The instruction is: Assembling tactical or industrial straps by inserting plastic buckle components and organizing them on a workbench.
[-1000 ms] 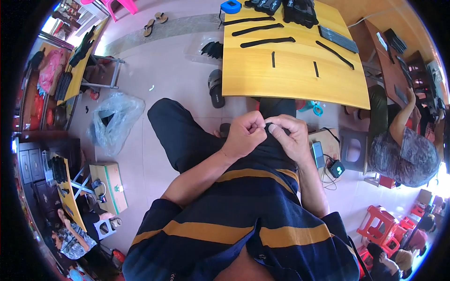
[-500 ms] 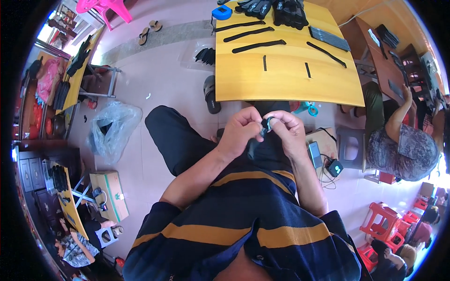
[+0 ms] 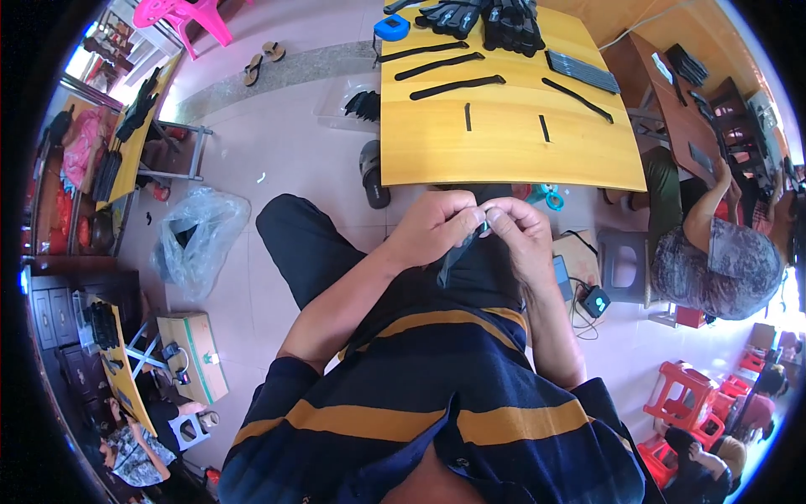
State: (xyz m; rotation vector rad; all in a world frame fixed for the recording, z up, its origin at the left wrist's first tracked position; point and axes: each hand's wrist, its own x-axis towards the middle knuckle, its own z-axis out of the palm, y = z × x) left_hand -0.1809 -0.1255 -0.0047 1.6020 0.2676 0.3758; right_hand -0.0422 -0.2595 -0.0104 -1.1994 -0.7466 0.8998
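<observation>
Above my lap, just in front of the table edge, my left hand [image 3: 437, 228] and my right hand [image 3: 522, 235] meet with thumbs and fingertips pinched together. Both are closed on a dark strap [image 3: 447, 267], whose loose end hangs below my left hand. A small light-coloured bit shows at the pinch, too small to name. On the yellow table [image 3: 504, 164] lie several black straps [image 3: 457, 87], one more strap [image 3: 578, 100] at the right, and two short black strips [image 3: 468, 117]. Fingers hide the strap's upper end.
Farther back on the table are black bundled straps [image 3: 512, 29], a flat grey stack [image 3: 582, 71] and a blue tape measure [image 3: 391, 26]. A clear plastic bag [image 3: 201, 244] lies on the floor at left. Another person [image 3: 718, 260] sits at right beside a grey stool [image 3: 621, 260].
My fingertips have come closer together at the pinch. More of the strap now dangles below my left hand. The view has shifted slightly.
</observation>
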